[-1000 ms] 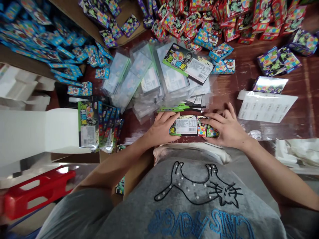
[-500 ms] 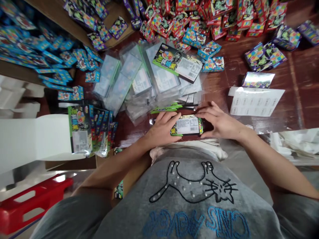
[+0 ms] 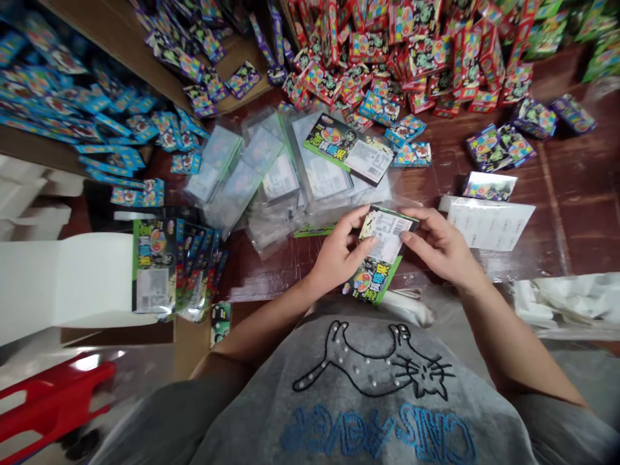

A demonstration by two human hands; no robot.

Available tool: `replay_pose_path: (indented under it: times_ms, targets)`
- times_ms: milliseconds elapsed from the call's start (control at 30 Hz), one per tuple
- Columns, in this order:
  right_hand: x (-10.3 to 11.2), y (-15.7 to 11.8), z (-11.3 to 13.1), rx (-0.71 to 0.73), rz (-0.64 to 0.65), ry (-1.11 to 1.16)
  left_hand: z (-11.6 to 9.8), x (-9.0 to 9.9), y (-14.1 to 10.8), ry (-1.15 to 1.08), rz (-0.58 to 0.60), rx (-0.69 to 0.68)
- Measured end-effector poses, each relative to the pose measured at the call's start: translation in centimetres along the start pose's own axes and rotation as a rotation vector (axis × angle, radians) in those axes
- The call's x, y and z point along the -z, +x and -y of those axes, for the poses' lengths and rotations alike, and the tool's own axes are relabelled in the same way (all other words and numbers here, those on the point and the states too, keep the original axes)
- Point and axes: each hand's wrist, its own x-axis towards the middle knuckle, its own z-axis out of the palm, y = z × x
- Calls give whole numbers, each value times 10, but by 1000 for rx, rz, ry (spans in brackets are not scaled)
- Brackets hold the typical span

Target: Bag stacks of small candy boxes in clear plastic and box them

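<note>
Between my hands is a flat black and green candy box [image 3: 375, 274] with a white printed label, tilted with its far end raised. My left hand [image 3: 341, 252] grips its left side, thumb on the printed face. On the opposite edge, my right hand [image 3: 440, 248] holds it with the thumb near the label's corner. Just beyond lie clear plastic sleeves [image 3: 271, 223], several with boxes inside. Another black and green box [image 3: 349, 148] rests on top of them. A sheet of round stickers [image 3: 489, 223] lies to the right of my right hand.
Small red boxes [image 3: 368, 48] are heaped at the back, with blue boxes [image 3: 111, 123] in a carton at left. Purple boxes [image 3: 501, 145] lie at right. Packed boxes [image 3: 155, 265] stand in a row by a white carton flap [image 3: 97, 271]. A red stool [image 3: 53, 394] is below left.
The candy box has been lifted and turned from lying level near the table edge to slanting upright between both hands. The whole view has shifted slightly.
</note>
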Motion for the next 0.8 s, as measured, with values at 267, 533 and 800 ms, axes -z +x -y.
replay_pose_path:
  times_ms: [267, 533, 800]
  targets:
    - [-29, -5, -13, -62, -339, 82, 8, -3, 16, -119, -10, 75]
    - [-11, 0, -3, -111, -195, 104, 10, -2, 18, -105, 6, 106]
    - [-2, 4, 4, -27, -138, 52, 6, 3, 19, -193, -78, 161]
